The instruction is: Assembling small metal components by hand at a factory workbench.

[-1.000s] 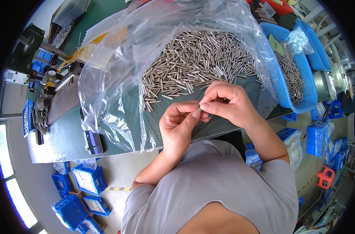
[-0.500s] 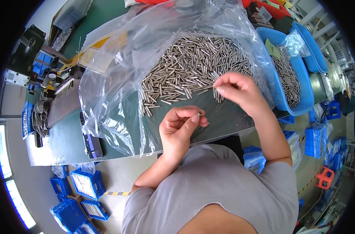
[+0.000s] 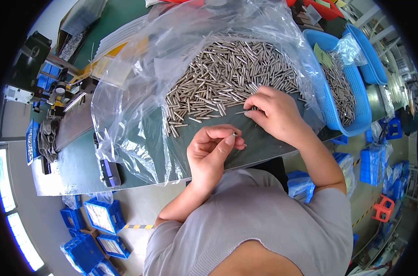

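Shifted left since earlier frame: my right hand (image 3: pixel 279 114), apart from left hand (image 3: pixel 209 149). Pin pile (image 3: pixel 232 76), upper centre. Loose pin (image 3: pixel 239 112) at right fingertips, mid-frame, grip unclear: likely light, stiff, slick; best pinched mid-length. Left pinches small metal piece (image 3: pixel 235 134).

Left hand (image 3: pixel 211 149): small metal part (image 3: pixel 235 134) mostly covered by the grip; full shape cannot be determined. Right hand (image 3: pixel 280 115): metal pin (image 3: pixel 240 112) visible at one end, remainder obscured; whether it is gripped or only touched cannot be told. Heap of pins (image 3: pixel 232 76): lower layers concealed, surface detail too small to make out. Plastic bag (image 3: pixel 126 112): cut off at upper edge. Grey shirt (image 3: pixel 255 209): cut off at lower edge.
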`<act>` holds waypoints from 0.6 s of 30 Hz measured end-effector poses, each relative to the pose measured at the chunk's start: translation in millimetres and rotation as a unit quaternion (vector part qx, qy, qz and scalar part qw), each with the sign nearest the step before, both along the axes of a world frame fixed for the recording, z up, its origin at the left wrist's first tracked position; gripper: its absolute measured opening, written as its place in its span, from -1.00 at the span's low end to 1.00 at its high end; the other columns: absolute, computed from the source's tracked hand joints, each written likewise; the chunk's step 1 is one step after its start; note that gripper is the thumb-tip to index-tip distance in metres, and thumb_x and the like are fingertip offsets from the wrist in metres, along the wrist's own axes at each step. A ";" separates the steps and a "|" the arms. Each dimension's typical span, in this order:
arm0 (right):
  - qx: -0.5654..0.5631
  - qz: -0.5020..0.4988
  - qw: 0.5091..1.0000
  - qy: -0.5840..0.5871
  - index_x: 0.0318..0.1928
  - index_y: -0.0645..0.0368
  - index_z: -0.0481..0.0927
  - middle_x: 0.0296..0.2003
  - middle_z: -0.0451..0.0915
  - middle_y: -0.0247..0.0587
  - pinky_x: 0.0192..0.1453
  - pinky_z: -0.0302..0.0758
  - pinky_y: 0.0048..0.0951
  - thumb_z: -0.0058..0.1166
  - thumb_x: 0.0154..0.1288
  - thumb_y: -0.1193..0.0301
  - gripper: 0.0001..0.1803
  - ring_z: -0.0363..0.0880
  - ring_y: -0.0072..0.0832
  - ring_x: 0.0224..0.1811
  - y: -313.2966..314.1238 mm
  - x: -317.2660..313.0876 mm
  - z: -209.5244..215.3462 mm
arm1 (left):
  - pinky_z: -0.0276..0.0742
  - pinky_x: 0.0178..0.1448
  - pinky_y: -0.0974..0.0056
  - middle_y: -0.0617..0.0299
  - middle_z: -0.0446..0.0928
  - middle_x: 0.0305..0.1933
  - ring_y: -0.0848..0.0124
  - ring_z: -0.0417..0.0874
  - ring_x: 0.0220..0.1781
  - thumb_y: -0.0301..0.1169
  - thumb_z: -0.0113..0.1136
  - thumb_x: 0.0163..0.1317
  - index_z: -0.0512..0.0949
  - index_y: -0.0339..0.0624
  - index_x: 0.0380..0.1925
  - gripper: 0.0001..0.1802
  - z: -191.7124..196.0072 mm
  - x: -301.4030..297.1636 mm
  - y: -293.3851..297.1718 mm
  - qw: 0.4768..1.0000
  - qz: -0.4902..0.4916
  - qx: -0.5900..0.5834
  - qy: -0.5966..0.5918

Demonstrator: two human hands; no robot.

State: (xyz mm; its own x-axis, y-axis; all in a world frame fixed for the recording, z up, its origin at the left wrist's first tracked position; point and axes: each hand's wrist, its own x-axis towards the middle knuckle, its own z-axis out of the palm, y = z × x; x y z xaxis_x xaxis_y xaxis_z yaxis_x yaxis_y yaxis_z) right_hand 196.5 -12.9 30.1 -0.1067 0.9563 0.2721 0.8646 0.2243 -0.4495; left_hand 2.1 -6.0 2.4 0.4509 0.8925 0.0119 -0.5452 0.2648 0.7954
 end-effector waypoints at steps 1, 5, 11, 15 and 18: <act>0.000 -0.002 1.000 0.000 -0.40 0.13 0.53 -0.46 0.46 -0.28 -0.42 0.40 -0.36 0.23 -0.02 0.46 -0.85 0.49 -0.34 -0.47 -0.3 -0.5 -0.2 | 0.61 -0.19 0.26 -0.04 0.54 -0.20 0.35 0.62 -0.30 -0.63 0.08 0.20 0.48 -0.37 -0.30 -0.93 0.0 0.0 0.0 1.000 0.002 0.000 -0.002; 0.020 0.000 1.000 0.004 -0.40 0.16 0.53 -0.47 0.46 -0.28 -0.43 0.39 -0.39 0.21 0.01 0.47 -0.87 0.48 -0.35 -0.48 -1.4 -4.8 -0.3 | 0.62 -0.19 0.26 -0.04 0.54 -0.20 0.35 0.62 -0.30 -0.62 0.07 0.21 0.47 -0.37 -0.30 -0.93 0.8 1.3 -0.1 1.000 0.007 -0.004 0.006; -0.051 0.038 0.959 0.278 -0.42 0.25 0.50 -0.52 0.39 -0.33 -0.45 0.28 -0.54 0.13 0.14 0.56 -0.93 0.36 -0.59 -0.51 -11.3 -6.7 21.9 | 0.64 -0.14 0.27 -0.01 0.53 -0.16 0.38 0.62 -0.26 -0.65 0.04 0.24 0.45 -0.38 -0.25 -0.91 -3.5 -0.1 1.4 1.000 -0.012 0.019 -0.006; -0.056 0.059 0.954 0.288 -0.43 0.25 0.50 -0.52 0.40 -0.34 -0.44 0.28 -0.54 0.14 0.13 0.56 -0.93 0.37 -0.57 -0.50 -13.5 -9.7 26.3 | 0.64 -0.14 0.27 0.01 0.53 -0.17 0.38 0.62 -0.25 -0.65 0.04 0.24 0.45 -0.39 -0.25 -0.91 -3.0 -0.3 0.3 1.000 -0.007 0.017 0.007; -0.059 0.066 0.957 0.277 -0.43 0.25 0.50 -0.51 0.40 -0.34 -0.44 0.28 -0.55 0.15 0.13 0.56 -0.92 0.37 -0.59 -0.50 -13.5 -10.8 26.8 | 0.63 -0.13 0.28 0.02 0.53 -0.17 0.38 0.62 -0.25 -0.65 0.04 0.24 0.45 -0.39 -0.26 -0.92 -2.5 0.0 -0.1 1.000 -0.009 0.018 0.010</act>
State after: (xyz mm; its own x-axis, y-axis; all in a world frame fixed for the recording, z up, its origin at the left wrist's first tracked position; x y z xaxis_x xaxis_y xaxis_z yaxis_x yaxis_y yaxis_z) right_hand 185.7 -26.5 56.8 -0.0991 0.9722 0.2121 0.4532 0.2338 -0.8602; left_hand 2.1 -6.1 -0.1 0.4674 0.8833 0.0354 -0.5248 0.2450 0.8152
